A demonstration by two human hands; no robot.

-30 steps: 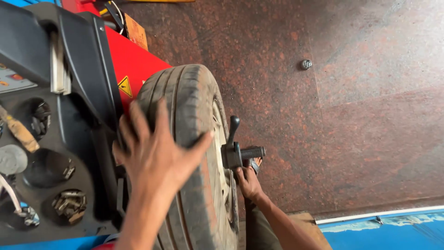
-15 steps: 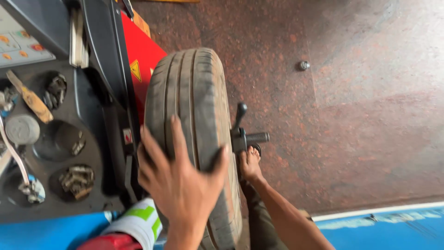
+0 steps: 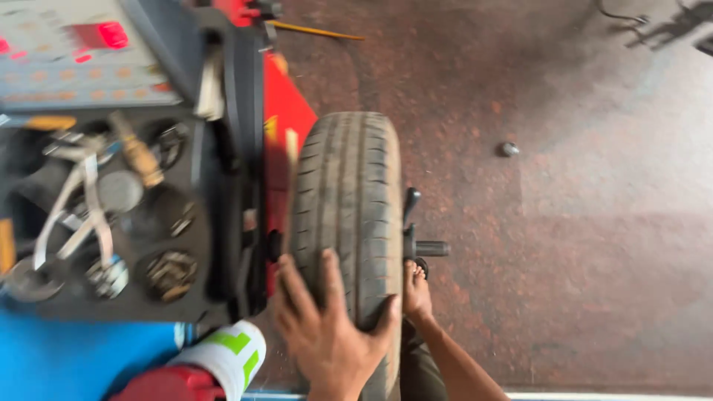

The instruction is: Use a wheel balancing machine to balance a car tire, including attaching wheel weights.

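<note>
A reddish-brown speckled floor (image 3: pixel 594 245) fills the right side of the view, with a strip of blue (image 3: pixel 67 360) at the lower left. On the left stands a dark machine (image 3: pixel 230 186) with a red side panel (image 3: pixel 286 122) and a grey control panel (image 3: pixel 82 56) with lit red readouts on top. Mounted upright beside the red panel is a worn tyre (image 3: pixel 349 215), its tread facing up toward the camera. The left hand (image 3: pixel 327 334) lies flat on the near tread, fingers spread wide and clamped on nothing. The right hand (image 3: pixel 416 293) is at the tyre's outer face, just below a black winged clamp nut (image 3: pixel 420 245) on the shaft; whether it grips anything cannot be told. The machine's black tray (image 3: pixel 208 223) has round wells: one holds a greyish cone (image 3: pixel 119 189), another a heap of small metal pieces (image 3: pixel 171 273), and pale pliers-like calipers (image 3: pixel 74 215) lie across them, blurred. A white can with green marking (image 3: pixel 226 355) sits at the lower edge. A small dark nut (image 3: pixel 508 148) lies alone on the floor.
</note>
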